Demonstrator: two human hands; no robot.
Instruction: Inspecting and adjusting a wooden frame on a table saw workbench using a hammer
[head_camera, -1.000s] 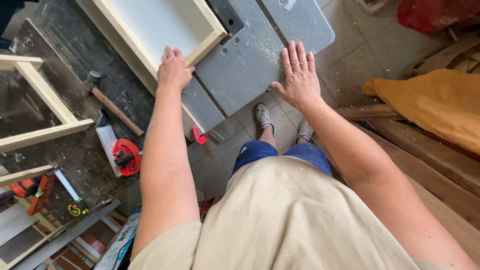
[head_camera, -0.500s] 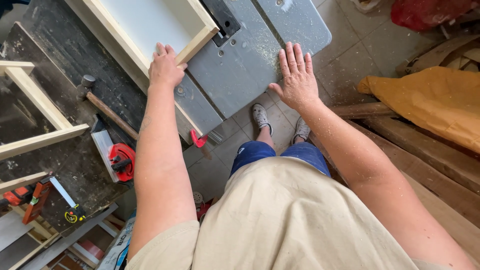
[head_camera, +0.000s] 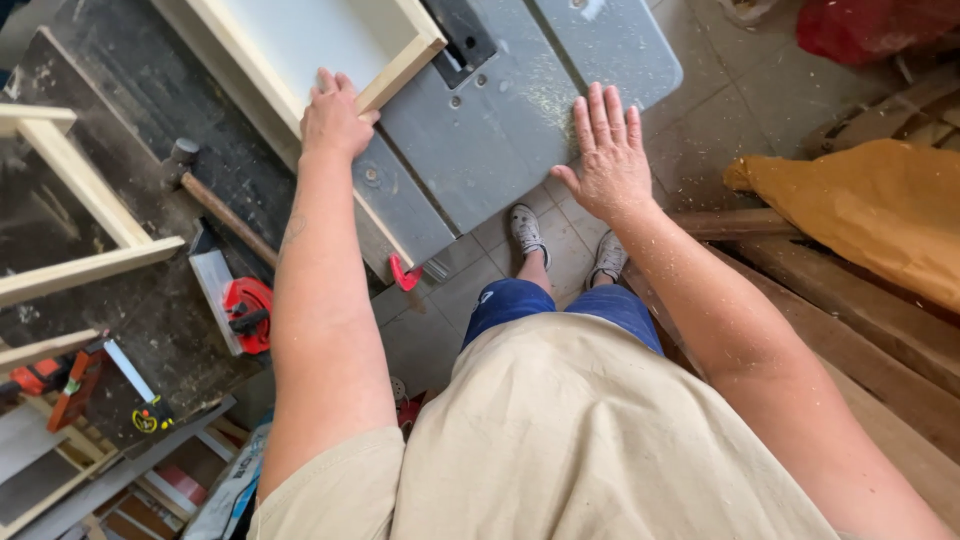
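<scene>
My left hand (head_camera: 335, 115) grips the near corner of a pale wooden frame (head_camera: 400, 72) with a white panel inside, which lies on a grey table-saw top (head_camera: 500, 120). The saw's black blade insert (head_camera: 462, 40) sits just past the frame's corner. My right hand (head_camera: 608, 155) lies flat on the near right edge of the saw top, fingers spread, holding nothing. Sawdust speckles the table and my forearms.
A dark workbench (head_camera: 120, 200) at left carries a hammer (head_camera: 215, 205), a red tool (head_camera: 248, 315), a bar clamp (head_camera: 75, 380) and wooden frame pieces (head_camera: 80, 215). Wooden planks (head_camera: 850, 330), an orange cloth (head_camera: 870, 215) and a red bag (head_camera: 880, 30) lie at right. My feet stand on tiled floor (head_camera: 560, 250).
Both hands hold their places on the frame and the saw top. The view has shifted slightly, and the frame has slid a little along the table.
</scene>
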